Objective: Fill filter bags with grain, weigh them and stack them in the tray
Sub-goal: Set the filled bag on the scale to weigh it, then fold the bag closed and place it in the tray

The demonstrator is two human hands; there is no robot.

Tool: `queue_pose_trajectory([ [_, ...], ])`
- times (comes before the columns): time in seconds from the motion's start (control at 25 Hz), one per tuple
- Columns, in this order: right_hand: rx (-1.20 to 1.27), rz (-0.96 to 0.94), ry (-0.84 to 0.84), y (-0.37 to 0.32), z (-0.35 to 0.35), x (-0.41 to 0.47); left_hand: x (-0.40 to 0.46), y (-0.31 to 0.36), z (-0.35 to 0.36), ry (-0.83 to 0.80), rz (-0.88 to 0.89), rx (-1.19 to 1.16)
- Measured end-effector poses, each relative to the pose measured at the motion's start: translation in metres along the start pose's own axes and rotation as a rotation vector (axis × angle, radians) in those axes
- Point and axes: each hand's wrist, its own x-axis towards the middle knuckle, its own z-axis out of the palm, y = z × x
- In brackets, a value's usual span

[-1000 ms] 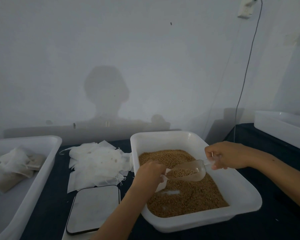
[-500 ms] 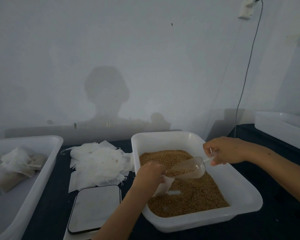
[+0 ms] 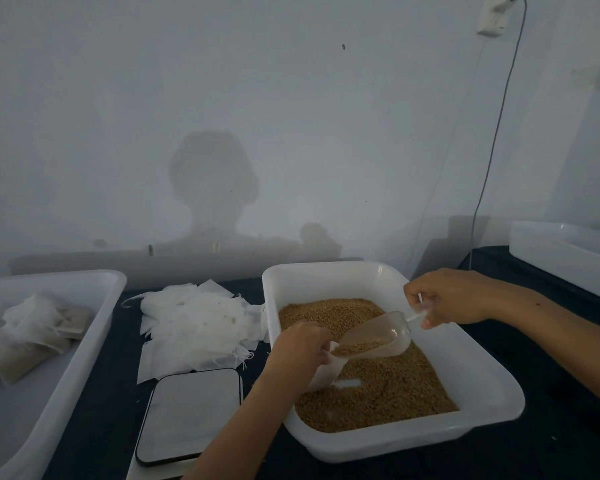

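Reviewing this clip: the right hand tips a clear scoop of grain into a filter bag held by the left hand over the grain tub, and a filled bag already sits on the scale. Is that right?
Not quite. In the head view the scale has nothing on its platform. The rest holds: the right hand tips the clear scoop toward the filter bag that the left hand holds over the grain tub.

Head view (the only one) looks forward and down, near the table [image 3: 551, 393].

I see my left forearm [image 3: 243, 424] and right forearm [image 3: 548, 334] bare, no sleeves in view; a small dark mark sits on the right one.
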Motion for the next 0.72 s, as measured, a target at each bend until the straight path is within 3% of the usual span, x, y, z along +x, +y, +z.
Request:
queue_pose_trajectory([
  [0.44, 0.024, -0.014, 0.019, 0.006, 0.004, 0.003, 0.0, -0.003, 0.005, 0.008, -0.026, -0.024],
  [0.72, 0.603, 0.021, -0.079, 0.031, 0.034, -0.014, -0.002, -0.006, 0.008, 0.266, -0.098, -0.245],
])
